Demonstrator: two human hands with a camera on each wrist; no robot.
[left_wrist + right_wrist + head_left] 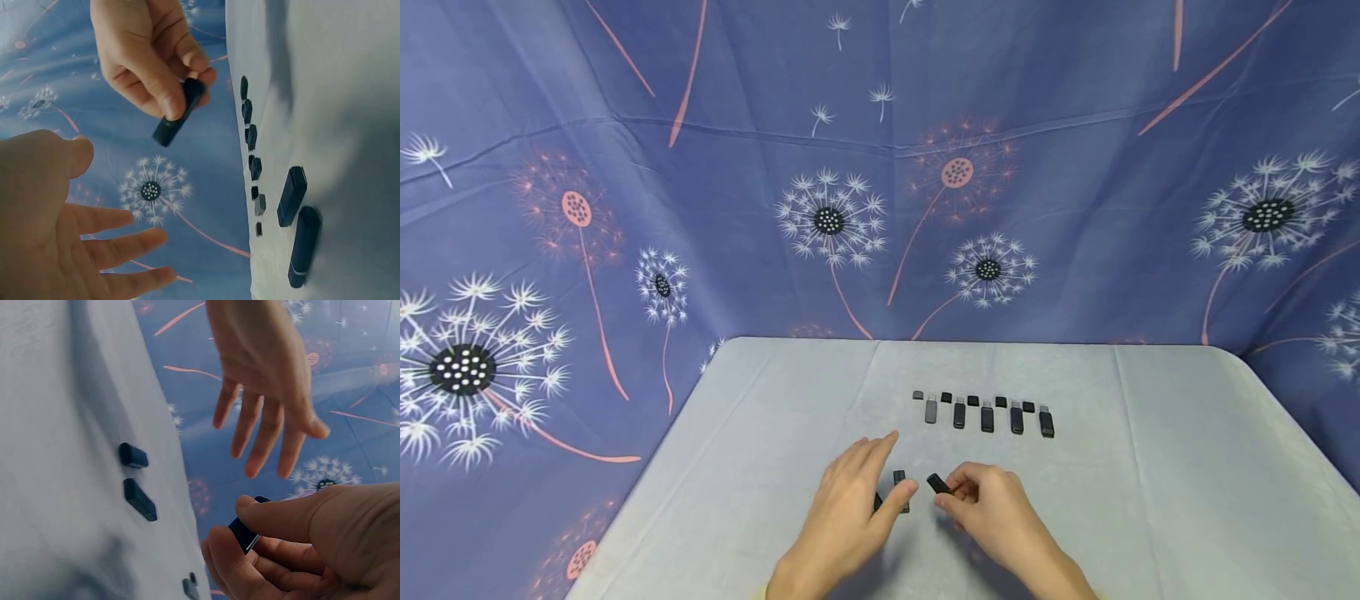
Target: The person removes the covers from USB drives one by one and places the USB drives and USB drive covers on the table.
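Observation:
Between thumb and fingers, my right hand (996, 508) pinches a black USB stick (179, 112), held above the table. My left hand (847, 500) hovers to its left with fingers extended and nothing in them, as the right wrist view also shows. Under the left hand two more dark USB sticks lie on the cloth: one stick (292, 196) and a longer one (305, 247) beside it. In the head view the left hand partly covers both. Farther back stands a row of several uncapped USB sticks (987, 418), each with a small loose cap (973, 401) near its plug end.
A pale grey cloth covers the table (760, 450). Behind it hangs a blue curtain (1075, 275) with a dandelion print, which also closes off the left and right sides.

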